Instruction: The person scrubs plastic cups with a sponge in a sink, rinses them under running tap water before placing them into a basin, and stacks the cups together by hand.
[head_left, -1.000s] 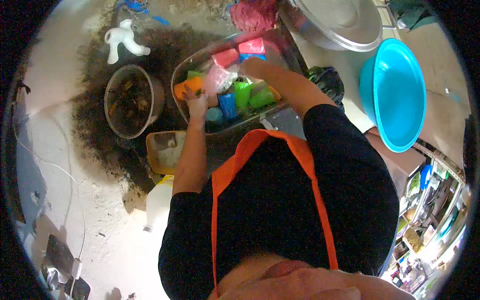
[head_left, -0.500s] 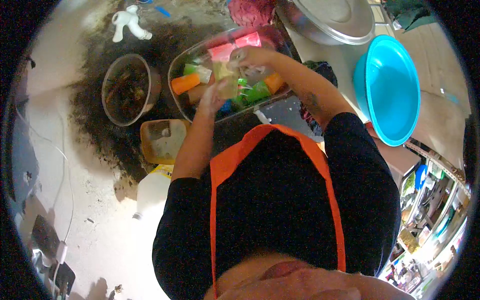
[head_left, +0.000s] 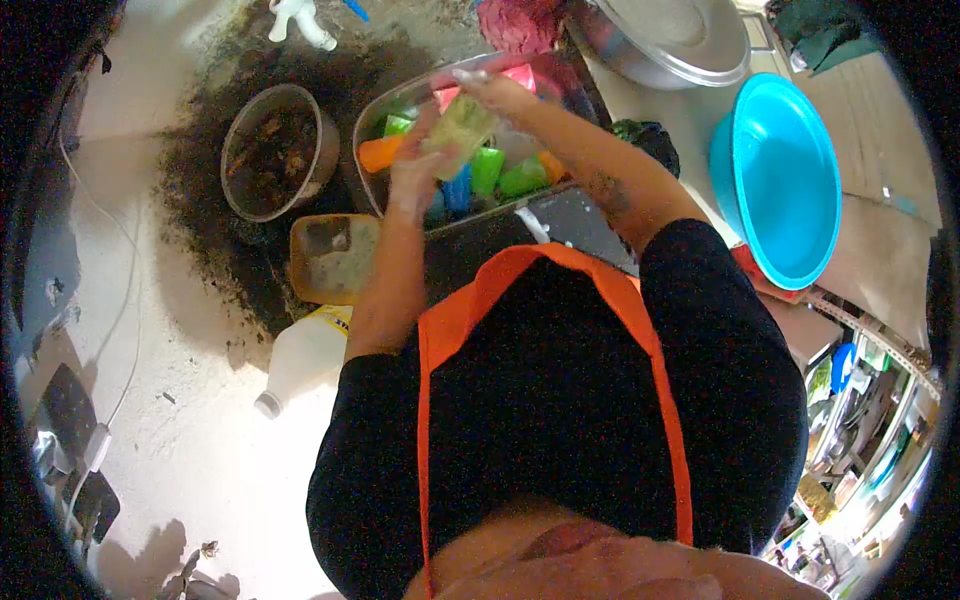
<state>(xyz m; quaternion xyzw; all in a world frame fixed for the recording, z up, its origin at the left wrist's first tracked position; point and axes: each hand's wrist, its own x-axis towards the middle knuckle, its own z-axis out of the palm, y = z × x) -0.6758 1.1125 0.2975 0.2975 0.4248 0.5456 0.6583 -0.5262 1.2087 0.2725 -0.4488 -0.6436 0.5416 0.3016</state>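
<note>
Fingers of the left hand (head_left: 412, 182) close around the nearer end of a pale yellow-green cup (head_left: 462, 132) in the head view, held slanted over a clear tub (head_left: 505, 206). Blur softens the right hand (head_left: 500, 95), which is at the cup's farther end; whether its fingers grip, I cannot tell. Inside the tub are an orange cup (head_left: 380, 154), a bright green cup (head_left: 488, 170) and a blue cup (head_left: 457, 192). Left of the tub, a round container (head_left: 326, 165) holds dark matter, near a shallow yellowish dish (head_left: 342, 272). A turquoise basin (head_left: 790, 180) is on the right.
</note>
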